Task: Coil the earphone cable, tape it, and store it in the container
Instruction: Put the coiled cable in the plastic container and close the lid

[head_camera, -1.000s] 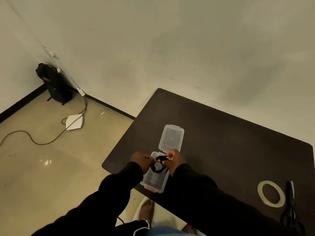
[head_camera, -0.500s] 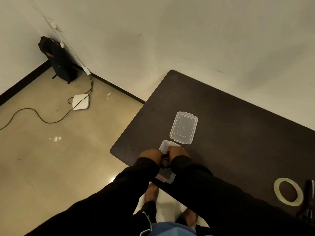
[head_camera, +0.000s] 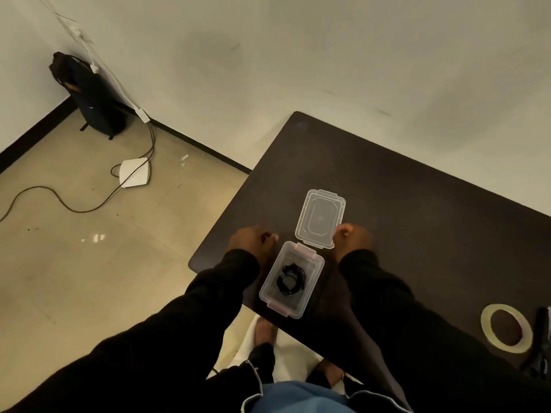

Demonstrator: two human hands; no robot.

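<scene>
Head view: earphone cable (head_camera: 290, 280) now in container (head_camera: 310, 302) (both hands (head_camera: 253, 238) withdrawn, grip empty).

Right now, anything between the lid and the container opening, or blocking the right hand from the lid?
Nothing visible. The lid lies flat just beyond the open container, the coiled earphone cable sits low inside, and the right hand is already at the lid's edge.

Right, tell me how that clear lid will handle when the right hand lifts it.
The lid is thin clear plastic, so probably light and a little bendy. It lies flat on the table, so it may need an edge pried up by the right hand. Its glossy surface could feel slippery.
</scene>
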